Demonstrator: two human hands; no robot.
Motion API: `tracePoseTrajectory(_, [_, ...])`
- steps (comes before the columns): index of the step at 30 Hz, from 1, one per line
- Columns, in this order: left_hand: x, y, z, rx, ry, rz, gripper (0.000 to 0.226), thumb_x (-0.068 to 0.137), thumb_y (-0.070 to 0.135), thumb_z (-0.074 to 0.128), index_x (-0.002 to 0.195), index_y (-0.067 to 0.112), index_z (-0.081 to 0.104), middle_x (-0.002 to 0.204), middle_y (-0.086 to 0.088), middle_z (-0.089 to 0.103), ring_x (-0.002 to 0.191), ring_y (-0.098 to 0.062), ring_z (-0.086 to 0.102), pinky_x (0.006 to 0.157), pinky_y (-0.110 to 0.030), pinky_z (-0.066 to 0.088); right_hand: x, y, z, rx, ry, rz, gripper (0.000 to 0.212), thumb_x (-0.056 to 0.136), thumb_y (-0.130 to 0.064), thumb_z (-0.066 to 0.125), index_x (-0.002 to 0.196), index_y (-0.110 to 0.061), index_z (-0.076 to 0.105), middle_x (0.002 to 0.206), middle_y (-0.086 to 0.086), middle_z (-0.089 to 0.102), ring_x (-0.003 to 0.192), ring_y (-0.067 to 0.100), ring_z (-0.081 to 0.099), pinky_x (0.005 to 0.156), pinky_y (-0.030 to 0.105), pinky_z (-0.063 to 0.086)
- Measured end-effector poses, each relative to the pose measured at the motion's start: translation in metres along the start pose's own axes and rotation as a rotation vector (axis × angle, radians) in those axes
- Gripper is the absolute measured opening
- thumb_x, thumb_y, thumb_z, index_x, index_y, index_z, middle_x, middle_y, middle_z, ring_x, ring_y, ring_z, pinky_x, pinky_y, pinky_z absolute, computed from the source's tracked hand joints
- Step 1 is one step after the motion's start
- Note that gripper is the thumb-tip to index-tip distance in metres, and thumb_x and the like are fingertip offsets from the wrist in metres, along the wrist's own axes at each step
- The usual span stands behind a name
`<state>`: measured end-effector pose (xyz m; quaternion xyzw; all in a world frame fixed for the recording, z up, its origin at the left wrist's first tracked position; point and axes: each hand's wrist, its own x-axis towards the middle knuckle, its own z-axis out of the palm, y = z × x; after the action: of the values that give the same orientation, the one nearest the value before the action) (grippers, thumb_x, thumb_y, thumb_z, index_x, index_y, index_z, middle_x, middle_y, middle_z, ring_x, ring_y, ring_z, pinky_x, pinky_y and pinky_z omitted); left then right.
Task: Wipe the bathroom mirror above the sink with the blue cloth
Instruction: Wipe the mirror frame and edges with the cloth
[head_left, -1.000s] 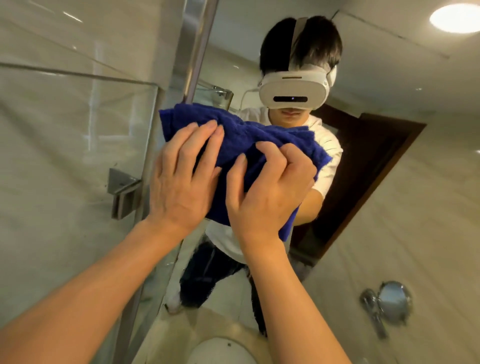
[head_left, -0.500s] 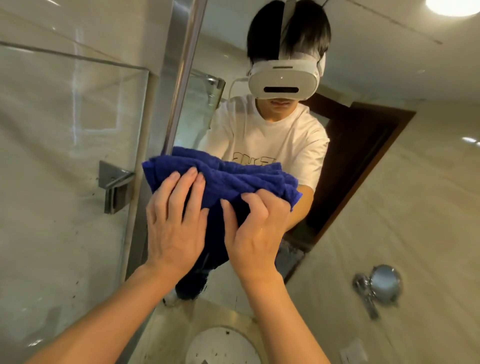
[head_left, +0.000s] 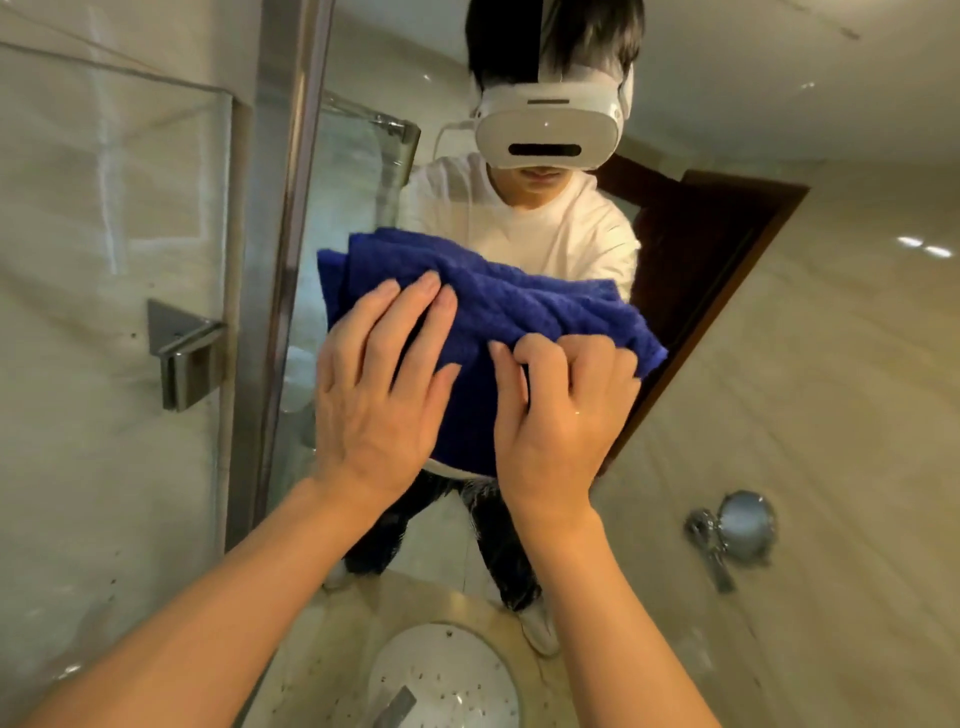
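The person is pressing a folded, deep blue terry cloth (head_left: 498, 312) against the large frameless wall mirror (head_left: 675, 519). The left hand (head_left: 379, 400) is lying flat on it, fingers straight. Just right of it, the right hand (head_left: 563, 410) is bunching the cloth's edge in a curled grip. The cloth's lower part is hiding behind both hands. Below them, the round white sink (head_left: 447, 680) is being cut off by the frame edge.
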<state>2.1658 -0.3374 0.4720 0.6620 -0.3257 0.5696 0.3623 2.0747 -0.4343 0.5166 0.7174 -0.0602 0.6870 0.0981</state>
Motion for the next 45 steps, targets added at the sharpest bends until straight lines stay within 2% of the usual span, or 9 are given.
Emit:
tracePoseTrajectory(3, [-0.026, 0.001, -0.017, 0.072, -0.058, -0.034, 0.047, 0.097, 0.026, 0.063, 0.14, 0.014, 0.048, 0.135, -0.009, 0.045, 0.118, -0.03, 0.045, 0.098, -0.041, 0.042, -0.027, -0.008, -0.012, -0.048, -0.109, -0.001, 0.024, 0.091, -0.024, 0.071, 0.071, -0.01, 0.069, 0.066, 0.004, 0.055, 0.062, 0.025, 0.047, 0.059, 0.038, 0.036])
tracePoseTrajectory(6, [-0.026, 0.013, -0.037, -0.004, -0.091, -0.233, 0.038, 0.095, 0.03, 0.066, 0.132, 0.021, 0.062, 0.102, -0.007, 0.05, 0.086, -0.028, 0.046, 0.073, -0.041, 0.042, -0.033, -0.022, -0.019, -0.082, -0.183, 0.121, 0.025, 0.092, -0.029, 0.067, 0.071, -0.016, 0.067, 0.06, -0.003, 0.055, 0.06, 0.021, 0.049, 0.061, 0.035, 0.034])
tracePoseTrajectory(10, [-0.008, 0.019, -0.051, -0.184, -0.21, -0.377, 0.038, 0.088, 0.031, 0.067, 0.125, 0.025, 0.064, 0.072, 0.005, 0.049, 0.063, -0.015, 0.051, 0.053, -0.031, 0.043, -0.027, -0.041, -0.025, -0.057, -0.272, 0.326, 0.023, 0.09, -0.031, 0.066, 0.073, -0.018, 0.059, 0.055, -0.005, 0.053, 0.051, 0.019, 0.051, 0.048, 0.032, 0.041])
tracePoseTrajectory(14, [0.014, 0.025, -0.061, -0.174, -0.326, -0.498, 0.047, 0.084, 0.033, 0.07, 0.124, 0.031, 0.047, 0.079, 0.009, 0.058, 0.074, -0.021, 0.062, 0.056, -0.036, 0.049, -0.012, -0.053, -0.025, -0.003, -0.331, 0.422, 0.019, 0.091, -0.032, 0.058, 0.078, -0.019, 0.052, 0.065, -0.004, 0.055, 0.061, 0.021, 0.054, 0.05, 0.037, 0.044])
tracePoseTrajectory(19, [0.033, 0.012, -0.062, -0.233, -0.317, -0.531, 0.046, 0.088, 0.03, 0.062, 0.127, 0.028, 0.038, 0.097, 0.005, 0.053, 0.094, -0.027, 0.051, 0.073, -0.045, 0.045, 0.013, -0.061, -0.018, 0.073, -0.365, 0.454, 0.024, 0.09, -0.039, 0.062, 0.078, -0.024, 0.048, 0.061, -0.007, 0.055, 0.056, 0.017, 0.053, 0.046, 0.029, 0.032])
tracePoseTrajectory(26, [-0.022, -0.005, -0.07, -0.203, -0.469, -0.639, 0.044, 0.091, 0.029, 0.063, 0.122, 0.03, 0.033, 0.083, 0.015, 0.042, 0.073, -0.017, 0.055, 0.056, -0.029, 0.035, -0.045, -0.073, -0.014, 0.14, -0.557, 0.456, 0.025, 0.093, -0.041, 0.058, 0.081, -0.023, 0.046, 0.057, -0.005, 0.057, 0.049, 0.024, 0.056, 0.04, 0.036, 0.044])
tracePoseTrajectory(31, [-0.02, 0.001, -0.068, -0.241, -0.458, -0.718, 0.042, 0.089, 0.022, 0.065, 0.119, 0.028, 0.037, 0.082, 0.012, 0.046, 0.074, -0.014, 0.052, 0.061, -0.026, 0.031, -0.044, -0.067, -0.017, 0.127, -0.548, 0.493, 0.024, 0.089, -0.042, 0.062, 0.077, -0.025, 0.05, 0.057, -0.006, 0.06, 0.051, 0.018, 0.057, 0.042, 0.034, 0.043])
tracePoseTrajectory(37, [0.038, 0.037, -0.055, -0.293, -0.349, -0.537, 0.041, 0.092, 0.032, 0.06, 0.125, 0.03, 0.036, 0.096, 0.009, 0.048, 0.087, -0.022, 0.054, 0.067, -0.035, 0.038, 0.01, -0.036, -0.033, 0.125, -0.345, 0.608, 0.023, 0.089, -0.044, 0.065, 0.079, -0.026, 0.055, 0.059, -0.014, 0.057, 0.056, 0.007, 0.056, 0.051, 0.018, 0.036])
tracePoseTrajectory(45, [-0.019, 0.046, -0.056, -0.29, -0.48, -0.625, 0.05, 0.089, 0.032, 0.061, 0.128, 0.025, 0.031, 0.102, -0.006, 0.055, 0.09, -0.031, 0.056, 0.061, -0.038, 0.04, -0.038, -0.027, -0.039, 0.07, -0.439, 0.474, 0.022, 0.091, -0.042, 0.063, 0.079, -0.025, 0.054, 0.062, -0.009, 0.057, 0.053, 0.011, 0.054, 0.048, 0.036, 0.045])
